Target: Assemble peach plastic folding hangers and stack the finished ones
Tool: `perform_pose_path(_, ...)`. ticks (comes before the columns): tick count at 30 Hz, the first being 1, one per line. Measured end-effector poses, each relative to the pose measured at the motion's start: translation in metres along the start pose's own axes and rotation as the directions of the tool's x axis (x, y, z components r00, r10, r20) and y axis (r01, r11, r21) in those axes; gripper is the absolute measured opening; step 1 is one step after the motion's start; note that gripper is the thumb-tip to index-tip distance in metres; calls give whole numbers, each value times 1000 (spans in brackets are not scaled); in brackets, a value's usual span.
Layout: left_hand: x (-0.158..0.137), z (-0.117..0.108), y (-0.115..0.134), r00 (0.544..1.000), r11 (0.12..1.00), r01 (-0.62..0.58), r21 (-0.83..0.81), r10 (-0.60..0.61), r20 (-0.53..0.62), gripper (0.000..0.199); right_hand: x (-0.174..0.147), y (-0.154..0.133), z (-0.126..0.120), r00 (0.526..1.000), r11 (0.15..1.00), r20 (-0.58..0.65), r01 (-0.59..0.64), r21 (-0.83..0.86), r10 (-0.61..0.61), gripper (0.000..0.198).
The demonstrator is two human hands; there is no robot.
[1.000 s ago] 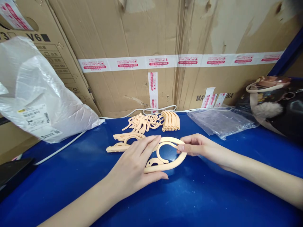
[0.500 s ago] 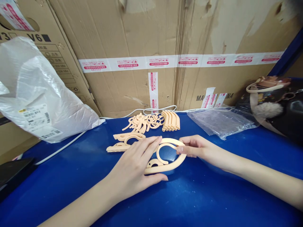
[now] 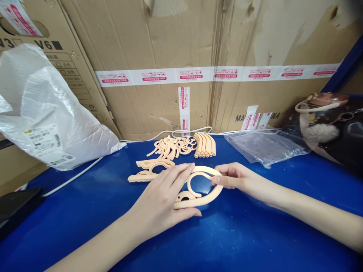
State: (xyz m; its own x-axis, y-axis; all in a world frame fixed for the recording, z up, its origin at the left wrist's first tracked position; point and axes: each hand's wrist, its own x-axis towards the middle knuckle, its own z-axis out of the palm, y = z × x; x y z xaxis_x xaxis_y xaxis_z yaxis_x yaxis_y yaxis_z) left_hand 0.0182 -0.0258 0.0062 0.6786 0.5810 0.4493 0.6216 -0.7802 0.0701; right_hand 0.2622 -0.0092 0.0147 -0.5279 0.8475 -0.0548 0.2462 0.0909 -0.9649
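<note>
Right hand (image 3: pixel 234 176) and beige hanger (image 3: pixel 205 199) have dipped slightly.

The folding hanger (image 3: pixel 204 199) at the fingers (image 3: pixel 181 173) has one plain colour, a pale peach. Beyond the fingers, the loose pieces (image 3: pixel 171 151) have the same peach. Below the fingers, the table (image 3: pixel 241 234) is deep blue. Farther beyond the fingers, the cardboard box (image 3: pixel 159 41) is brown, and its white tape (image 3: pixel 208 73) repeats printed marks in pinkish red. Left of the fingers, the plastic bag (image 3: pixel 53 98) is whitish.
</note>
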Motion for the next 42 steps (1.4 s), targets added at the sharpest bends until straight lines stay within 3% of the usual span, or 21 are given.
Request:
perform_pose_path(8,-2,-1,2,999,999,31,-29,-30,23,72,2,3,0,1000,999,1,23,-29,-23,38)
perform_pose_path(13,8,-24,-7,985,978,170,-123,-165,44,65,2,2,-2,984,970,-55,157,-184,-170,58)
perform_pose_path(15,15,-41,-19,970,956,241,-168,-234,58,72,-1,0,-3,967,884,-23,223,-411,-255,46)
perform_pose_path(18,20,-61,-43,941,929,329,-170,-306,144,76,-5,-2,-2,946,635,112,288,-717,-303,42)
perform_pose_path(20,19,-67,-59,908,910,398,-116,-373,191,72,-6,0,0,941,525,192,316,-790,-278,46)
perform_pose_path(22,15,-65,-73,865,881,467,-70,-438,246,71,-6,1,1,941,485,224,323,-813,-252,47)
perform_pose_path(25,5,-58,-88,806,843,537,-31,-502,313,73,-5,3,0,942,460,238,325,-826,-238,49)
perform_pose_path(28,-1,-53,-95,785,829,557,-51,-506,358,78,-5,3,0,941,444,245,326,-835,-231,49)
perform_pose_path(35,-1,-49,-95,830,864,483,-143,-399,390,72,-5,5,0,930,422,261,352,-836,-259,48)
perform_pose_path(42,-2,-47,-97,839,870,463,-172,-368,401,71,-5,6,-1,921,433,270,372,-821,-280,48)
